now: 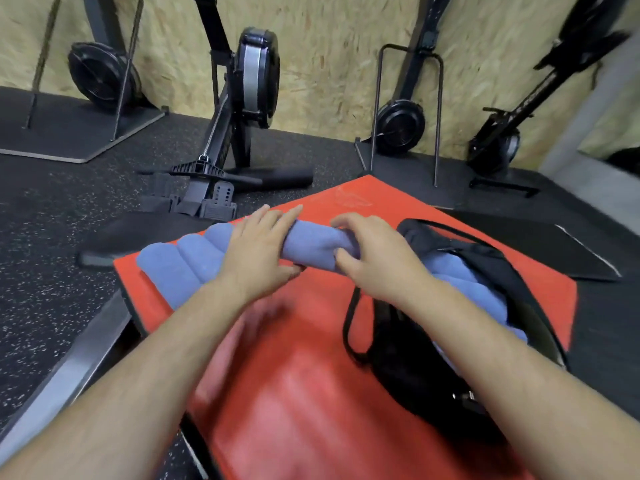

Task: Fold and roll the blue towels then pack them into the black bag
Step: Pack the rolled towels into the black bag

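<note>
Head view: which way does the roll lie in your grip?

— Left to right. The rolled towel (311,242) spans your hands. Your left hand (259,251) clamps it, fingers over the top and thumb beneath. Your right hand (374,254) curls round its right end.

— And the black bag (433,362)?

— Just right of your right-hand grip and nearer you, mouth open, with packed towels (460,275) showing inside. Your right hand is closer, so I'd lead with that end.

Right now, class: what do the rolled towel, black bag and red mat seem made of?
Rolled towel: fuzzy matte terry, likely cotton. Black bag: dull woven fabric with webbing straps, probably nylon. Red mat: smooth, slightly shiny, perhaps vinyl over foam.
</note>
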Action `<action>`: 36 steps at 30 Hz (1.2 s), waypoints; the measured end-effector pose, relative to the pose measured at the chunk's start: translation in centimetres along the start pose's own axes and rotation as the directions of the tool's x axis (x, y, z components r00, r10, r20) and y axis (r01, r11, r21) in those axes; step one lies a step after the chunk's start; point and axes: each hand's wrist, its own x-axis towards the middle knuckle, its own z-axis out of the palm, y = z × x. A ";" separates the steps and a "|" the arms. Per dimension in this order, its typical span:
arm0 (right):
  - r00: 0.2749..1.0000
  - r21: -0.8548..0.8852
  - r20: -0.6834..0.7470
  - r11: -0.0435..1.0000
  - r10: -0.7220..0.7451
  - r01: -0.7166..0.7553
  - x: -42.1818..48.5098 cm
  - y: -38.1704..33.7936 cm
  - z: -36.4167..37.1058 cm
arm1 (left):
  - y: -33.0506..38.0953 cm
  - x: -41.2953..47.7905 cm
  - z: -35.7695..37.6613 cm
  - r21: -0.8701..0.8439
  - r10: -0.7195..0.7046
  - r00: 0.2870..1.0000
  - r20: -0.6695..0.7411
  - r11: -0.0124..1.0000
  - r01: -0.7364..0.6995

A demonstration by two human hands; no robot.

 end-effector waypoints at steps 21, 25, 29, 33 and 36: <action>0.827 0.237 0.194 0.793 0.528 -0.562 -16.9 16.5 -10.5 | 22.3 3.7 3.8 -0.349 0.218 0.862 0.458 0.936 -0.051; 0.817 0.114 0.173 0.813 0.550 -0.571 -14.3 18.6 -9.4 | 23.3 7.1 6.1 -0.161 0.172 0.857 0.486 0.981 -0.106; 0.854 0.101 0.029 0.848 0.520 -0.520 -12.2 20.1 -8.2 | 23.5 9.9 7.7 -0.020 0.180 0.918 0.354 0.983 -0.185; 0.839 0.113 -0.153 0.852 0.523 -0.511 -10.3 21.4 -7.9 | 24.6 11.3 8.3 0.138 0.177 0.962 0.206 0.969 -0.207; 0.852 -0.005 -0.114 0.857 0.511 -0.515 -9.6 21.8 -6.7 | 25.2 12.1 8.6 0.277 0.199 0.965 0.171 0.930 -0.241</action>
